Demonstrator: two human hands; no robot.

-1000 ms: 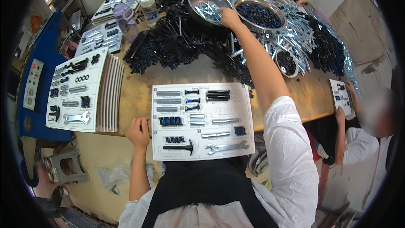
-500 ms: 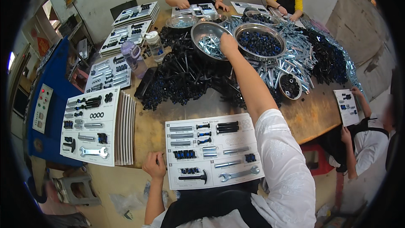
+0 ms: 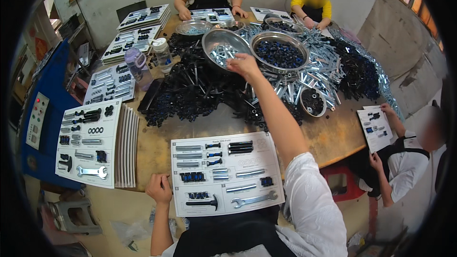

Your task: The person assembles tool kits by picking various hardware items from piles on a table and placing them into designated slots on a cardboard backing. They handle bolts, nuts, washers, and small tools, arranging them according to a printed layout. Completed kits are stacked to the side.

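A white card (image 3: 227,173) lies tilted at the table's front edge, close to my body. Fixed on it are silver tubes, black bolts, a black T-shaped piece (image 3: 204,203) and a silver open-ended wrench (image 3: 254,200). Beside its left edge, my left hand (image 3: 159,188) is curled into a loose fist; nothing shows in it. My right hand (image 3: 243,65) reaches far across the table to the near rim of a tilted steel bowl (image 3: 209,43) of small silver parts. Its fingers are bent together, and what they hold is too small to make out.
Black hardware (image 3: 190,90) heaps up mid-table, beside a steel bowl of black-and-blue parts (image 3: 280,52) and a small bowl of nuts (image 3: 312,102). Stacked filled cards (image 3: 90,143) and a purple bottle (image 3: 138,69) stand left. Co-workers sit across and at right.
My right hand has drawn back from inside the bowl of silver parts to its near rim. The whole view has shifted slightly; my left hand stays by the card.
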